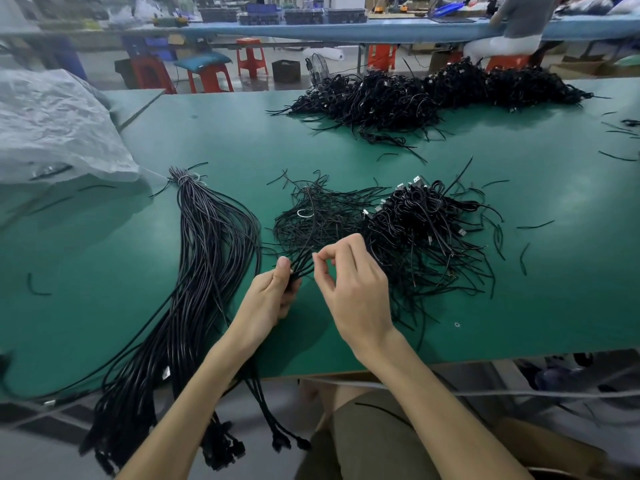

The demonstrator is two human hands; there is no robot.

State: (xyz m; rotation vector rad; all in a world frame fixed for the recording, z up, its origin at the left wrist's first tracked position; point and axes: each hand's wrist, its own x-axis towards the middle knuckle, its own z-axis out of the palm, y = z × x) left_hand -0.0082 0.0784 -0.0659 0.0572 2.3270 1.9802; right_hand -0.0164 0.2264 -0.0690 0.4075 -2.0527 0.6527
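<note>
At the near edge of the green desk (519,323), the left hand (273,296) grips a bunch of thin black ties (300,266), its fingers (282,271) curled round the lower ends so the strands fan up and away from the fist. Just to its right, the right hand (353,289) has thumb and forefinger drawn together on the outer strands of that bunch, pinching them; the other fingers are loosely curled. To the left, touching neither hand, lies a long bundle of black cables (207,271), tied at its far end and trailing over the desk's near edge. Directly beyond the hands sits a loose heap of ties (318,216), which the held bunch runs into. Beside it on the right is a pile of coiled cables (422,230) with silver plugs showing. Stray ties lie scattered around it. Farther left rests a crumpled clear plastic bag (52,126). Along the far side of the desk stretches a larger mound of black cables (433,91). Beyond it stand red stools (252,60), and a seated person (512,32) is at another bench.
</note>
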